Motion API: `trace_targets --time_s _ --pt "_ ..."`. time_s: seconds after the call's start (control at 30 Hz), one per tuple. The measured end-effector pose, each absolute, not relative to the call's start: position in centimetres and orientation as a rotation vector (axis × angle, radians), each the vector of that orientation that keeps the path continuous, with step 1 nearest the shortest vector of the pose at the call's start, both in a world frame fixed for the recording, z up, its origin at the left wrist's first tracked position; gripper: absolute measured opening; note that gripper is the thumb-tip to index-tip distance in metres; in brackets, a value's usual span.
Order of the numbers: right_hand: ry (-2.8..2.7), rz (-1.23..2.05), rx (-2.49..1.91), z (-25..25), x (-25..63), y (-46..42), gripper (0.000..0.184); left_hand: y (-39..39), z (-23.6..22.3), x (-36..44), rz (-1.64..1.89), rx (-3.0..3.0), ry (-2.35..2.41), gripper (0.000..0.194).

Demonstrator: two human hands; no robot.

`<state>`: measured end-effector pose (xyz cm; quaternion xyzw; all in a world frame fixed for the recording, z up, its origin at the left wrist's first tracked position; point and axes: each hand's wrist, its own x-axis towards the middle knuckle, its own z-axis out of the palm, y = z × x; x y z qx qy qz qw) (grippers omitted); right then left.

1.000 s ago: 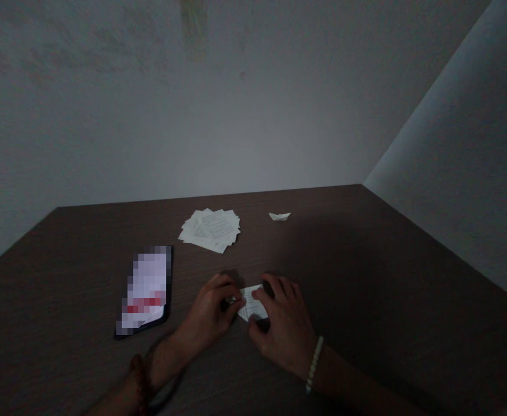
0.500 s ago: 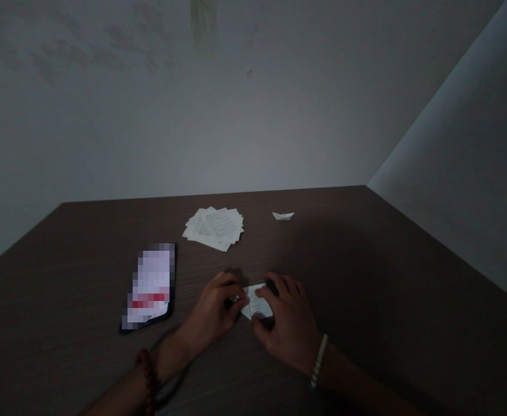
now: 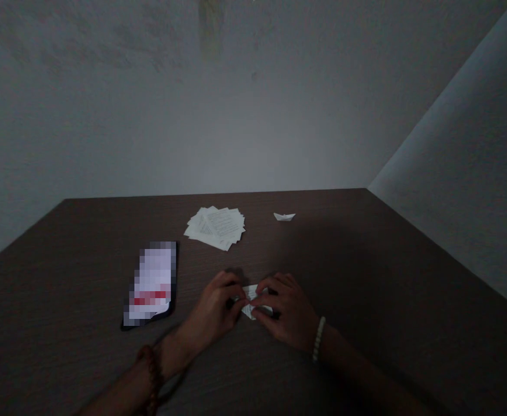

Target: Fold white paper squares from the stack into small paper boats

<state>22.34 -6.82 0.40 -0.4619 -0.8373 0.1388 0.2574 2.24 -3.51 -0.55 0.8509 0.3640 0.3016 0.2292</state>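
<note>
A small folded piece of printed white paper (image 3: 250,291) lies on the table in front of me, partly covered by my fingers. My left hand (image 3: 221,303) pinches its left edge between thumb and fingertips. From the right, my right hand (image 3: 285,309) bends over the same paper, its fingertips and thumb pressing on it close to the left fingertips. The exact folds are hidden under the fingers. Farther back on the table sits a small folded paper boat (image 3: 284,217).
Left of the boat lies a loose pile of printed paper pieces (image 3: 216,227). A phone (image 3: 151,283) with a blurred lit screen rests left of my hands. The dark wooden table (image 3: 366,277) meets a wall (image 3: 253,127) at the back and another on the right.
My right hand's fingers have moved left across the paper, nearer to my left fingertips. My left hand keeps its pinch in about the same place.
</note>
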Motion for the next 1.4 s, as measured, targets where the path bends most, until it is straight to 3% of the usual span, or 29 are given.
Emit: trace_targets --time_s 0.27,1.2,1.4 --pt "-2.301 0.447 -1.285 0.8 22.5 -6.8 0.022 -3.4 -0.8 2.1 0.848 2.323 0.971 0.013" --pt "-2.378 0.336 -1.379 1.6 22.3 -6.7 0.026 -4.3 0.4 1.8 0.709 2.502 0.994 0.012" --pt "-2.367 0.354 -1.377 1.6 22.3 -6.8 0.026 -4.8 0.7 1.8 0.666 2.493 1.049 0.025"
